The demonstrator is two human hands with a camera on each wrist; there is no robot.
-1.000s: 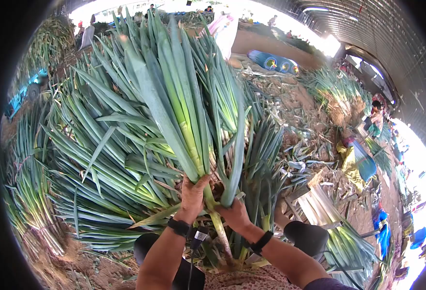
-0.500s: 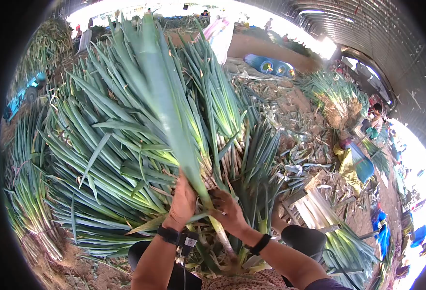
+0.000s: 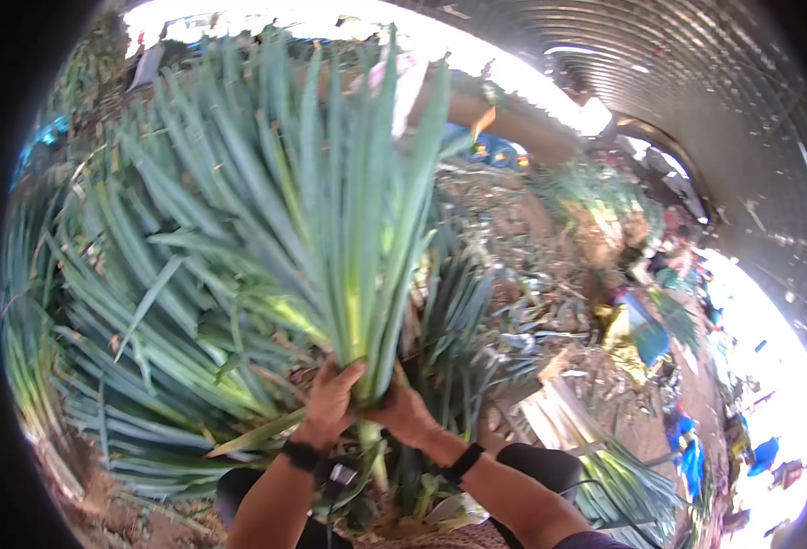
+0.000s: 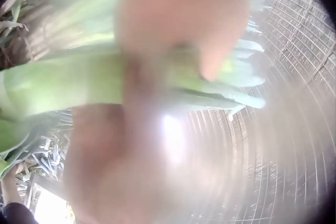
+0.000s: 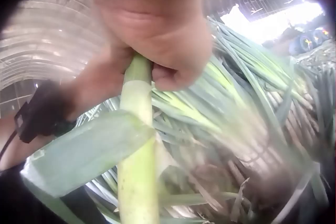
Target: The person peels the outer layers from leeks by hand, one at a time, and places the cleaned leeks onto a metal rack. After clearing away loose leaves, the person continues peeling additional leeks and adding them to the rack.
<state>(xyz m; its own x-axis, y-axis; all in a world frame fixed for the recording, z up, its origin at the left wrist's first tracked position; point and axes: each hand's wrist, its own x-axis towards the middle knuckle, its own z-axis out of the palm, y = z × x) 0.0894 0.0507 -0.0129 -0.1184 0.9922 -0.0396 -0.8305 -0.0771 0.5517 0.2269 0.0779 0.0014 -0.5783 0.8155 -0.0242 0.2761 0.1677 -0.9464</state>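
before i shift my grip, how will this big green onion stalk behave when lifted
The stalk looks thick and fairly firm low down, so it likely stays straight there. Its long leaves fan well above both hands, so it may feel top-heavy and sway. The smooth surface could turn slippery.

The large green onion (image 3: 356,306) is held nearly upright just below the middle of the head view. Its long, broad blue-green leaves (image 3: 367,183) spread toward twelve and half past twelve o'clock, brightening to yellow-green lower down. The smooth, pale green stem (image 5: 137,182) points to six o'clock. In the right wrist view, a flat leaf piece (image 5: 89,153) with a whitish, blunt end juts from it toward eight o'clock.
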